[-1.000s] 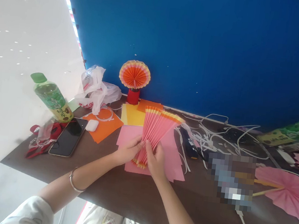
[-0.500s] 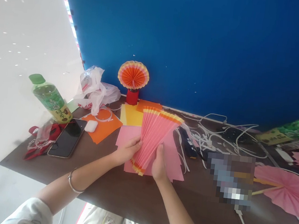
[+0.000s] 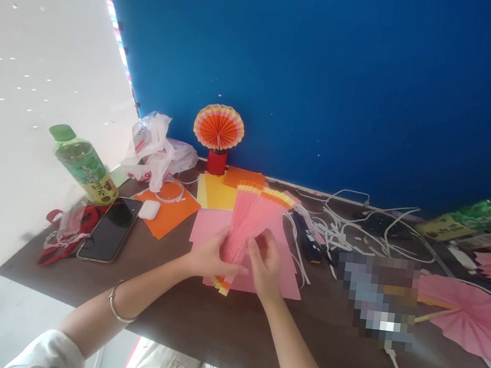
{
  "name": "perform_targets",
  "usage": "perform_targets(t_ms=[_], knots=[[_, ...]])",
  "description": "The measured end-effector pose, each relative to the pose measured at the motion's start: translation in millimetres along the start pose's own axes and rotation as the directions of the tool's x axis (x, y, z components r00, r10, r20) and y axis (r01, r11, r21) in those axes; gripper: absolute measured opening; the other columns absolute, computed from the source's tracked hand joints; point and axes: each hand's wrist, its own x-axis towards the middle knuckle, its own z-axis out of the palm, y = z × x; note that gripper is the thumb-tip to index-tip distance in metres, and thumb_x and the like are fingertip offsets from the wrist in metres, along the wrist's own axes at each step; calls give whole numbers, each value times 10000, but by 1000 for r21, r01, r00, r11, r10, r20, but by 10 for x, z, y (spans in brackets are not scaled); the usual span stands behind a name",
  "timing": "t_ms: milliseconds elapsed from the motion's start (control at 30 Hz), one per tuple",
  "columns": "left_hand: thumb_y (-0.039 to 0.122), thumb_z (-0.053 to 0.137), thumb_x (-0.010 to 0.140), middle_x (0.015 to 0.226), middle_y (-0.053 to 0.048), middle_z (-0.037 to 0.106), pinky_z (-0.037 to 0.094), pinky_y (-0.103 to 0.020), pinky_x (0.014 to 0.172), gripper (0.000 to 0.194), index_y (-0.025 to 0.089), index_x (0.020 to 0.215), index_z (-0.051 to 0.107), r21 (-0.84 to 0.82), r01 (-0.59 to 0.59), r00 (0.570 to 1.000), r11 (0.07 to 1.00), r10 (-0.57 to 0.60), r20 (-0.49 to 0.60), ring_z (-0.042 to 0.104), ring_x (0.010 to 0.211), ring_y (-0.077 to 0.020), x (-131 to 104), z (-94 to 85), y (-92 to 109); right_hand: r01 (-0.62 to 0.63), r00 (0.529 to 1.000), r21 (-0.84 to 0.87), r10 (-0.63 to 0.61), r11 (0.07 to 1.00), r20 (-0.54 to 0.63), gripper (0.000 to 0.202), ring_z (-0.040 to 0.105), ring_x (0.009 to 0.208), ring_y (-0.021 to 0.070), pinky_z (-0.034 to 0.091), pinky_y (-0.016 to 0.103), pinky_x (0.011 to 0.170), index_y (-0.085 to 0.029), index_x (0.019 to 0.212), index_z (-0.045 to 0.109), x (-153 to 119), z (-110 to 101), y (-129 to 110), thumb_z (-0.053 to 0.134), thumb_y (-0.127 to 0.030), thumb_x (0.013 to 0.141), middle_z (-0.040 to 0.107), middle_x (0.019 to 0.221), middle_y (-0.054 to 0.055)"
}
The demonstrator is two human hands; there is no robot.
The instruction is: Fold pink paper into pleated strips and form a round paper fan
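A pleated pink paper fan (image 3: 244,219) with orange and yellow edge bands stands tilted above a stack of pink paper sheets (image 3: 286,271). My left hand (image 3: 213,257) grips its lower left part, the thumb lying across the front pleats. On the fan's right side, the fingers of my right hand (image 3: 266,263) are bent together at the pleats; the fingertips are partly hidden. The fan's lower end, with its orange and yellow band, sticks out below my left hand.
A finished round paper fan (image 3: 219,126) stands in a red holder (image 3: 216,162) by the blue wall. To the left are a green-capped bottle (image 3: 85,166), a phone (image 3: 110,229) and orange paper (image 3: 166,216). White cables (image 3: 342,227) and a pink fan (image 3: 474,316) lie right.
The fan's pleats have been drawn closer together, and its upper spread is narrower. My left thumb has moved across the front. My right hand's fingers have bent in at the pleats.
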Motion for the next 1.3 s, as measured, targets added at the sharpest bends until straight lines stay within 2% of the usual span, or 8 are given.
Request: perform_targets(t_ms=[167, 300, 400, 567, 733, 900, 1167, 1300], knots=[[94, 513, 701, 1114, -105, 515, 443, -398, 844, 594, 187, 1274, 388, 274, -68, 995, 959, 85, -53, 516, 990, -249, -9, -8, -26, -11, 1000, 43, 12, 999, -29, 252, 595, 722, 177, 505, 337, 695, -211, 901, 564, 10, -64, -18, 610, -407, 749, 622, 793, 29], [51, 492, 640, 1118, -104, 502, 412, -406, 887, 686, 187, 1300, 366, 483, -140, 979, 865, 195, -66, 466, 1057, -272, 25, -81, -111, -71, 980, 13, 72, 997, -186, 314, 618, 759, 215, 503, 375, 718, -181, 872, 597, 25, -191, 84, 674, -419, 683, 653, 788, 61], [50, 500, 633, 1181, -103, 497, 401, -394, 909, 721, 202, 1321, 342, 520, -162, 975, 839, 218, -49, 463, 1089, -274, 33, -108, -133, -103, 956, 25, 106, 994, -274, 383, 625, 797, 221, 495, 385, 750, -178, 912, 602, 52, -267, 163, 711, -423, 639, 667, 833, 66], [114, 532, 689, 1249, -96, 492, 408, -368, 887, 646, 211, 1302, 352, 539, -172, 973, 824, 228, -39, 476, 1106, -274, 28, -102, -143, -89, 963, 117, 115, 989, -243, 330, 629, 754, 218, 490, 378, 718, -186, 861, 624, 97, -287, 164, 672, -452, 673, 663, 740, 53], [88, 491, 685, 1058, -73, 577, 418, -329, 756, 500, 211, 1167, 442, 607, -144, 977, 781, 209, -38, 542, 918, -243, 43, -123, -183, -49, 950, 244, 121, 969, -289, 292, 613, 753, 196, 474, 363, 725, -186, 825, 614, 135, -260, 70, 693, -414, 661, 646, 759, 31], [48, 434, 663, 848, -43, 552, 371, -278, 642, 275, 195, 892, 473, 661, -174, 977, 730, 210, 24, 502, 749, -188, 46, -138, -160, -81, 950, 397, 191, 914, -246, 245, 580, 693, 158, 469, 320, 679, -187, 762, 602, 156, -266, 10, 726, -360, 640, 604, 726, 6], [118, 369, 722, 845, -29, 466, 371, -277, 689, 133, 188, 804, 446, 654, -113, 993, 748, 112, 43, 462, 765, -166, 25, -150, -39, -26, 975, 270, 84, 962, -205, 287, 589, 757, 165, 470, 309, 726, -212, 907, 608, 118, -328, 80, 707, -349, 674, 612, 818, 13], [148, 364, 734, 716, 3, 475, 356, -251, 647, 75, 175, 694, 421, 453, -15, 997, 892, -21, 73, 453, 694, -134, 35, -220, 52, -39, 997, 271, 21, 962, 70, 690, 543, 1072, 239, 437, 376, 899, -277, 1157, 534, 105, -448, 60, 808, -294, 524, 600, 1114, 56]])
